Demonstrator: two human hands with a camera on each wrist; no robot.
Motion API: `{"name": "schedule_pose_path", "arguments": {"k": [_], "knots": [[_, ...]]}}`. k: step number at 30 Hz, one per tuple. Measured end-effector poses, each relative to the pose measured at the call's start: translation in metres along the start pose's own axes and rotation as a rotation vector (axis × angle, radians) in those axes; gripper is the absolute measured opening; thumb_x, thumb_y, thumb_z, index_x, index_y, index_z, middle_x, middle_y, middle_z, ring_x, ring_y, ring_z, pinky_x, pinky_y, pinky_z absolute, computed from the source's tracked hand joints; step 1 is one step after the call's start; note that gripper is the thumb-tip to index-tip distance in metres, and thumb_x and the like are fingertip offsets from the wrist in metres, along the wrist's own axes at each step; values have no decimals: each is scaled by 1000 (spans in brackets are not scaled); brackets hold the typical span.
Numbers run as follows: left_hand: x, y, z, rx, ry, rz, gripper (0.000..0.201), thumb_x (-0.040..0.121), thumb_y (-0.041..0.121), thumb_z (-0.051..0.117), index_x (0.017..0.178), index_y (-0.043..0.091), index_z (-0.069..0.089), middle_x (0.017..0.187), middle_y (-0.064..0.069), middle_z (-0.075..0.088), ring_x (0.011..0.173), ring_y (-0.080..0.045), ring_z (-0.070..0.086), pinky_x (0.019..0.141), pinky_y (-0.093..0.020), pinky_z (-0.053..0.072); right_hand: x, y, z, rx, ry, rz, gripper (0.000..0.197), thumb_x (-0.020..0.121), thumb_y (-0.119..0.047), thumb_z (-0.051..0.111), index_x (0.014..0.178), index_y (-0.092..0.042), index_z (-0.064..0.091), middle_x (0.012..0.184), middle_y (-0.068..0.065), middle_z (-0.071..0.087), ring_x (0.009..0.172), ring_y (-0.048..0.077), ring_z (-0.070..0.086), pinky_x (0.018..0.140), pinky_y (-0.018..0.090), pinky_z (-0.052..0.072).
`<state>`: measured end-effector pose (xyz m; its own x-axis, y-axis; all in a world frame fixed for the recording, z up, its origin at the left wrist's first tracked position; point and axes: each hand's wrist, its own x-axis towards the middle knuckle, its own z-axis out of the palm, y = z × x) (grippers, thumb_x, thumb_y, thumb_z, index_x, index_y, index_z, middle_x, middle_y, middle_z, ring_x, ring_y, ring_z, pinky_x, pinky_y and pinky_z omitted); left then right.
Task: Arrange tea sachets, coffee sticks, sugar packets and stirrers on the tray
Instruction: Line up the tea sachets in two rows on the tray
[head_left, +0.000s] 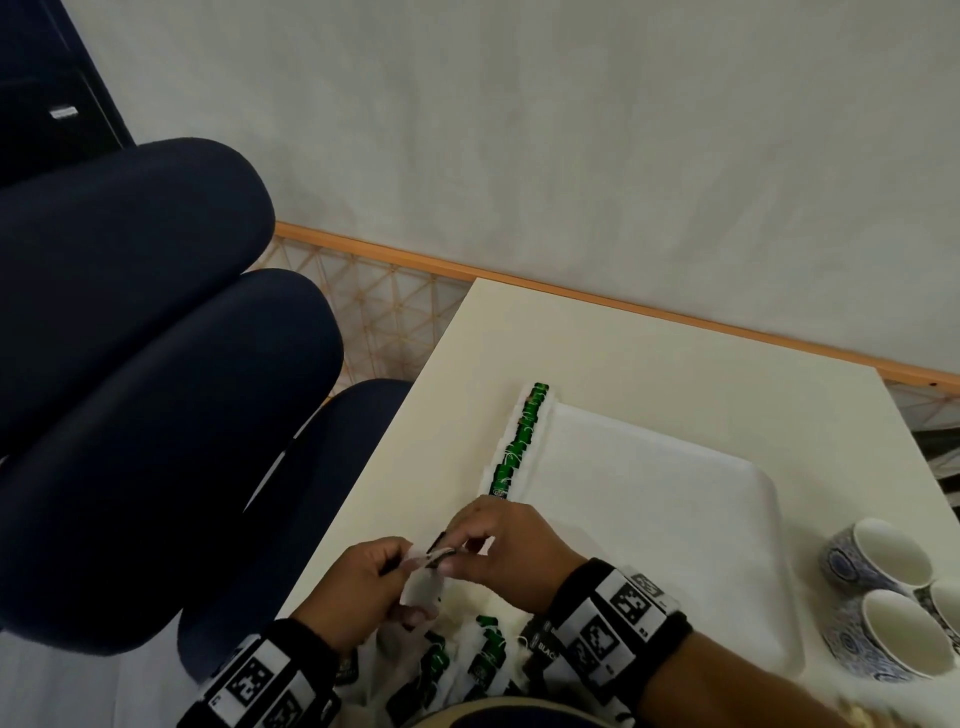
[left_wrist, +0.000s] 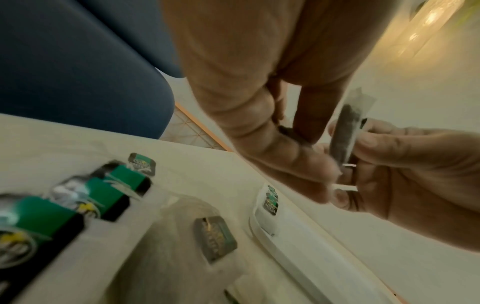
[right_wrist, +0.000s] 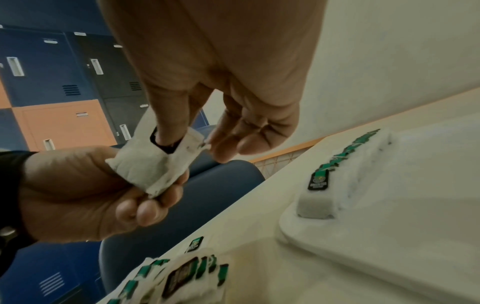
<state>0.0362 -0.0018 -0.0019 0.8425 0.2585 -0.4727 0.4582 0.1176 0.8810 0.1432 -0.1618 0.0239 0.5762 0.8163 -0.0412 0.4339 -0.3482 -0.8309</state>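
Note:
A white tea sachet (head_left: 423, 582) with a dark tag is held above the table's front left corner by both hands. My left hand (head_left: 384, 577) grips its lower part (right_wrist: 150, 168). My right hand (head_left: 478, 551) pinches its top, the thumb on the black tag (right_wrist: 166, 145). In the left wrist view the sachet (left_wrist: 344, 131) shows edge-on between the right hand's fingers (left_wrist: 384, 152). The white tray (head_left: 675, 519) lies to the right, with a row of green-tagged tea sachets (head_left: 514, 441) along its left rim. A loose pile of tea sachets (head_left: 467, 665) lies near me.
Three blue-patterned cups (head_left: 883, 597) stand at the table's right edge beside the tray. Dark blue padded chairs (head_left: 156, 364) crowd the table's left side. A wall with an orange strip (head_left: 623, 301) runs behind the table. Blue and orange lockers (right_wrist: 59, 102) stand beyond.

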Motion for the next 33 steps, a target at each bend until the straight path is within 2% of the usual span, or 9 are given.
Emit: {"name": "schedule_pose_path", "arguments": {"k": [2, 6, 11, 15, 19, 21, 23, 27, 33], "knots": [[7, -3, -2, 39, 70, -6, 24, 93, 8, 58, 80, -12, 56, 67, -15, 61, 63, -30, 68, 61, -34, 57, 0, 6, -8, 16, 45, 63, 5, 86, -27, 71, 86, -22, 71, 87, -13, 64, 82, 8, 60, 77, 28, 51], [19, -10, -12, 88, 173, -11, 21, 93, 10, 59, 80, -6, 62, 71, -14, 67, 68, -34, 70, 70, -41, 59, 6, 29, -27, -89, 146, 244, 32, 86, -36, 68, 74, -16, 47, 66, -7, 48, 60, 9, 43, 55, 22, 35], [23, -8, -12, 91, 196, -16, 17, 94, 8, 56, 85, -1, 68, 81, -20, 69, 73, -35, 71, 65, -36, 58, 22, 57, -33, -212, 77, 426, 17, 90, -22, 58, 77, -23, 47, 87, -2, 58, 83, 18, 53, 60, 23, 39], [24, -5, -9, 136, 175, -16, 16, 93, 8, 58, 84, 4, 70, 81, -18, 71, 76, -36, 71, 70, -39, 59, 34, 65, -22, -232, 19, 474, 3, 90, -21, 57, 89, -20, 55, 98, -2, 57, 88, 14, 50, 72, 22, 37], [23, -2, -7, 144, 171, -9, 14, 91, 7, 59, 84, 6, 71, 79, -17, 71, 78, -39, 69, 70, -39, 59, 39, 71, -11, -247, 68, 510, 7, 91, -23, 55, 91, -17, 55, 91, -1, 57, 82, 17, 50, 60, 20, 35], [23, -1, -7, 137, 173, -13, 14, 91, 5, 58, 85, 5, 71, 79, -18, 71, 78, -40, 69, 71, -41, 59, 39, 73, -8, -217, 98, 528, 9, 92, -26, 55, 93, -18, 53, 92, 0, 56, 83, 17, 50, 63, 22, 36], [23, -1, -8, 138, 177, -15, 15, 92, 4, 56, 85, 4, 70, 79, -18, 71, 75, -38, 70, 71, -41, 59, 37, 75, -6, -178, 124, 553, 16, 90, -29, 59, 98, -20, 49, 95, 0, 56, 84, 18, 51, 68, 23, 39], [25, -3, -9, 156, 165, -21, 16, 92, 4, 56, 85, 4, 70, 80, -18, 71, 73, -34, 70, 71, -41, 60, 32, 76, -5, -140, 112, 551, 46, 75, -29, 77, 101, -21, 40, 94, -1, 55, 79, 16, 49, 57, 18, 36], [24, -2, -4, 169, 134, -23, 17, 93, 5, 55, 88, 7, 71, 78, -14, 71, 62, -18, 66, 66, -34, 59, 34, 75, 1, -205, 95, 516, 48, 76, -16, 73, 104, -24, 36, 99, -2, 48, 85, 15, 46, 58, 14, 30]]}}
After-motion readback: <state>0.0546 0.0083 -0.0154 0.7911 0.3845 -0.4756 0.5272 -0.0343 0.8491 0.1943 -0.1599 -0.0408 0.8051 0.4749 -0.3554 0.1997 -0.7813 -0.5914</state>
